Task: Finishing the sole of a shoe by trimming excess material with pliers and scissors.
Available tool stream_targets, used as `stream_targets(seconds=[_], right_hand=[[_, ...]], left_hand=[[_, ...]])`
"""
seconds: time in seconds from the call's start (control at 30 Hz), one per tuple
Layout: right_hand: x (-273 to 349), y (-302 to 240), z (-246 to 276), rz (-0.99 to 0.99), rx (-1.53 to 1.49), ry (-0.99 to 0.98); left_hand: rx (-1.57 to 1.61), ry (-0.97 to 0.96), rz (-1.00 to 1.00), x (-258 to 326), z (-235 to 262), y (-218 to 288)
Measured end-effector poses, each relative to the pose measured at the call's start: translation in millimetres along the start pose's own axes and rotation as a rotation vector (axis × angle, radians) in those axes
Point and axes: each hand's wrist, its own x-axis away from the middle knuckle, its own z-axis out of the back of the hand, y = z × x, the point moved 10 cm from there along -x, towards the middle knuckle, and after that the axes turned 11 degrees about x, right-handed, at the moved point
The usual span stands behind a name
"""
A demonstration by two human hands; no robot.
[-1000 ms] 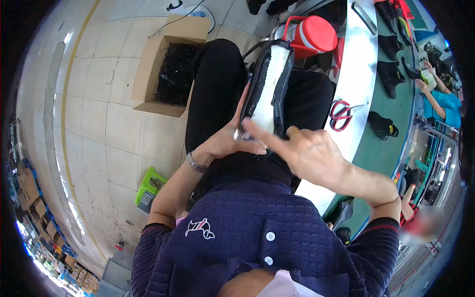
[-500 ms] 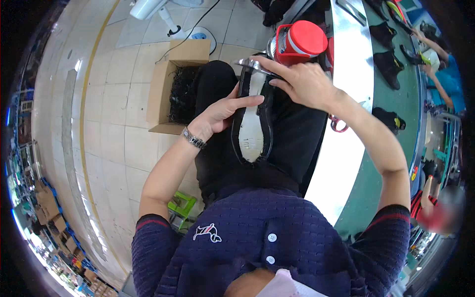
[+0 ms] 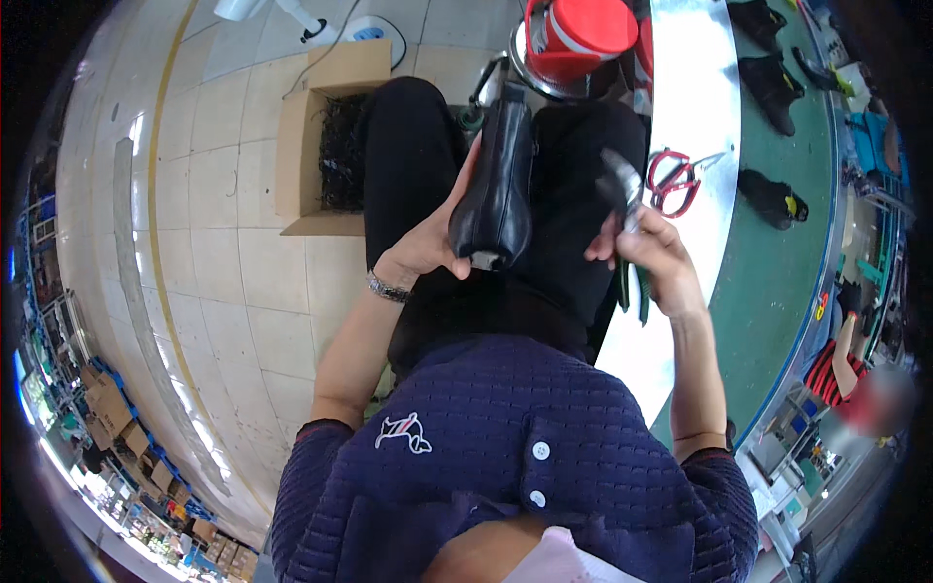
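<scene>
My left hand (image 3: 428,241) is closed around the side of a black leather shoe upper (image 3: 491,194), pulled over a last, above my lap. Its smooth leather side faces up, the rounded end points toward me, and a dark strap or loop juts out at its far end. Off to the right, above my thigh, my right hand (image 3: 659,257) grips metal pliers (image 3: 624,183) with dark green handles. Their silver head is smeared by motion and stands apart from the shoe. Red-handled scissors (image 3: 673,189) lie on the white bench just beyond that hand.
Along my right runs the white bench (image 3: 695,107), with a green surface bearing several black shoes (image 3: 773,199) past it. A red-lidded container (image 3: 595,29) stands ahead. Left of my knee sits an open cardboard box (image 3: 293,165) of black scraps (image 3: 342,160). Another person works far right.
The shoe has been turned over from its pale underside to its leather side. My right hand with the pliers has left the shoe and moved right and toward me.
</scene>
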Motion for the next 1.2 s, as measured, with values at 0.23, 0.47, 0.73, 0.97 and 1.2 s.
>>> stream_targets(seconds=[0.23, 0.47, 0.73, 0.97, 1.2], right_hand=[[29, 57, -56, -0.232, -0.081, -0.229], [25, 63, -78, -0.304, 0.058, -0.385], [35, 63, -80, -0.393, 0.114, -0.453], [26, 32, -75, -0.256, 0.666, -0.535], [21, 46, -89, -0.375, 0.504, -0.557]], left_hand=[[-0.136, 0.016, -0.037, 10, 21, -24], [-0.033, 0.232, -0.101, -1, 17, -21], [-0.155, 0.396, -0.173, -4, -12, -13], [-0.205, 0.449, -0.221, 3, -9, -17], [-0.156, 0.521, -0.255, 4, 1, -9]])
